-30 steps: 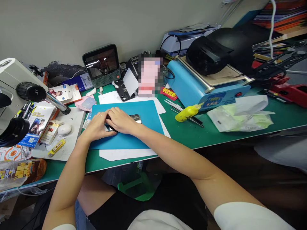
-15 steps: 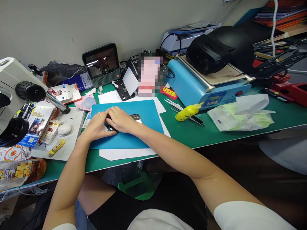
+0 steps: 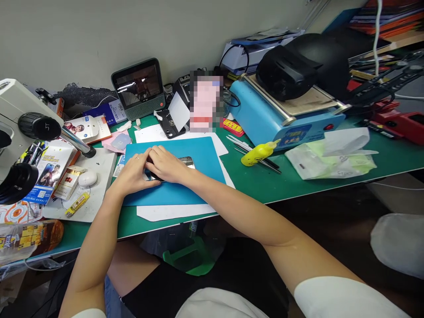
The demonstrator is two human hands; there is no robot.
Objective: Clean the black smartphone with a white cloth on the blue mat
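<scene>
A dark, shiny phone (image 3: pixel 187 162) lies on the blue mat (image 3: pixel 185 192), mostly covered by my hands; its right end shows. My left hand (image 3: pixel 134 172) curves round the phone's left end, thumb along the near side and fingers at the far side. Over the top of the phone lies my right hand (image 3: pixel 167 165), fingers bent and touching the left fingertips. Both hands are closed about the phone, though the exact grip beneath them is hidden. White paper (image 3: pixel 175 213) sticks out from under the mat.
To the right are a yellow squeeze bottle (image 3: pixel 258 154), thin tools (image 3: pixel 234 140), a tissue pack (image 3: pixel 331 161) and a blue machine (image 3: pixel 265 119). A microscope (image 3: pixel 39 126) stands left, above a grey base (image 3: pixel 104 176). A screen device (image 3: pixel 139 88) and an opened phone (image 3: pixel 167 123) sit behind.
Both hands keep almost the same pose on the phone. The view has shifted slightly. A pale shape at the lower right edge has moved rightward and down.
</scene>
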